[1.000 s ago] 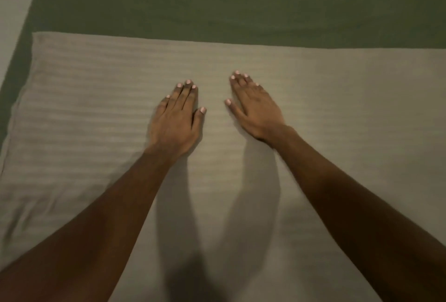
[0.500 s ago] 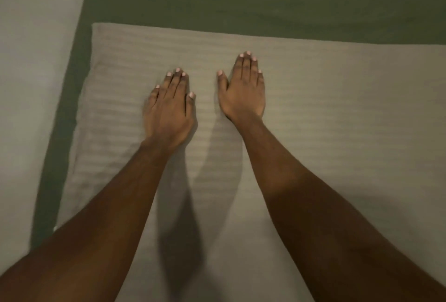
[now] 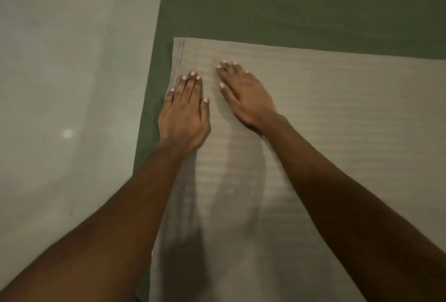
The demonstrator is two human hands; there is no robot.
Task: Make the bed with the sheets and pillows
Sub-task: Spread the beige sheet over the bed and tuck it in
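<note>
I log: striped pillow under both palms, lying on green sheet that extends beyond the fingertips. Left hand flat, fingers straight, at pillow's edge; right hand likewise, just beside it.

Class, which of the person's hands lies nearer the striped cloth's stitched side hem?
Left. The left hand lies flat with its little finger at the hem; the right hand rests further in on the striped cloth.
</note>
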